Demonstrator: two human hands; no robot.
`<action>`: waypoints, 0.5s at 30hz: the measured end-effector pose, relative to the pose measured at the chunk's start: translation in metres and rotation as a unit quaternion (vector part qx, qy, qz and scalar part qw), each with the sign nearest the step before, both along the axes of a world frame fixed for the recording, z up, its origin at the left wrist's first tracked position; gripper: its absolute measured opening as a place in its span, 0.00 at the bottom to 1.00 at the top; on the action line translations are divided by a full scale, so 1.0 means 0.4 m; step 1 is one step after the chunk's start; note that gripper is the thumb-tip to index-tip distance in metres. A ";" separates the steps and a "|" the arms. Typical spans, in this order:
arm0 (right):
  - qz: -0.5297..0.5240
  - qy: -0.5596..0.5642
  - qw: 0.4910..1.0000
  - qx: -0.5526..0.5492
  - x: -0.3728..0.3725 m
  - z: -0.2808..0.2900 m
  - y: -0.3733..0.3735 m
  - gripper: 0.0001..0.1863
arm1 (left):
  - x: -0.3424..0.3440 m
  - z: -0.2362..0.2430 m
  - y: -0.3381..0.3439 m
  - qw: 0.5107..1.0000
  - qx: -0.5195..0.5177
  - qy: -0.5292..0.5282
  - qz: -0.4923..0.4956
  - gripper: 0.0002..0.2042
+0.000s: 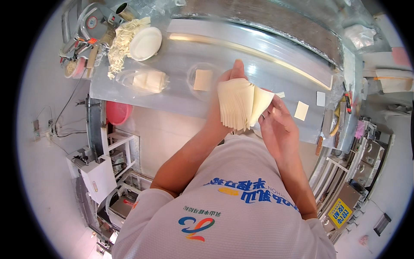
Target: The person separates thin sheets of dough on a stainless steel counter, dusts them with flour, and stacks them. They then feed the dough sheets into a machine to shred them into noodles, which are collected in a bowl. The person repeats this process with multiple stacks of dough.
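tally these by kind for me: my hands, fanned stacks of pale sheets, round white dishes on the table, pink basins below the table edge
Hands (left hand, right hand): 2
Fanned stack of pale sheets: 1
Round white dish: 1
Pink basin: 1
Total: 5

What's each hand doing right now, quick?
Left hand: closed, holding the sheets.
Right hand: fingers at the sheets' right edge; whether it grips can't be told.
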State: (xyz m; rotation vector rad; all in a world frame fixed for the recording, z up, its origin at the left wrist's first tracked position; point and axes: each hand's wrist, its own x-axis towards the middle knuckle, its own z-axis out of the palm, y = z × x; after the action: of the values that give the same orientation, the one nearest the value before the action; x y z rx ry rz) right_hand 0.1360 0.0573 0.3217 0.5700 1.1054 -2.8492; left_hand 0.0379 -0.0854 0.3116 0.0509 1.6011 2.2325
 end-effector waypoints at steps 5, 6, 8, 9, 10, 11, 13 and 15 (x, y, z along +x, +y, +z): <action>0.018 0.028 0.999 0.011 -0.017 0.003 -0.023 0.26 | 0.018 0.024 -0.007 0.992 -0.037 0.118 0.025 0.21; 0.023 0.008 1.000 0.004 -0.027 -0.002 -0.016 0.26 | 0.019 0.021 -0.008 0.994 -0.024 0.101 0.028 0.21; 0.035 -0.023 0.999 -0.013 -0.039 -0.011 -0.007 0.26 | 0.014 -0.003 -0.019 0.999 0.006 0.033 0.026 0.20; 0.043 -0.037 0.998 -0.017 -0.040 -0.018 0.000 0.26 | 0.014 -0.025 -0.024 0.999 0.038 -0.005 0.017 0.20; 0.052 -0.050 0.997 -0.022 -0.041 -0.021 0.003 0.25 | 0.012 -0.047 -0.029 0.997 0.067 -0.043 0.009 0.20; 0.061 -0.067 0.995 -0.039 -0.042 -0.018 0.003 0.25 | 0.010 -0.062 -0.034 0.992 0.105 -0.063 -0.005 0.20; 0.085 -0.103 0.989 -0.068 -0.047 -0.001 0.000 0.23 | 0.009 -0.091 -0.042 0.977 0.191 -0.095 -0.021 0.20; 0.079 -0.130 0.984 -0.091 -0.053 0.018 -0.010 0.21 | 0.007 -0.109 -0.046 0.951 0.284 -0.116 -0.032 0.20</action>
State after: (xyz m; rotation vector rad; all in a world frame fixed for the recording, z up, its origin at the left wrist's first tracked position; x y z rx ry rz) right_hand 0.1147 0.0533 0.3289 0.7742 0.7995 -2.6097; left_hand 0.0406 -0.1039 0.2680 -0.0033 0.7915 2.4660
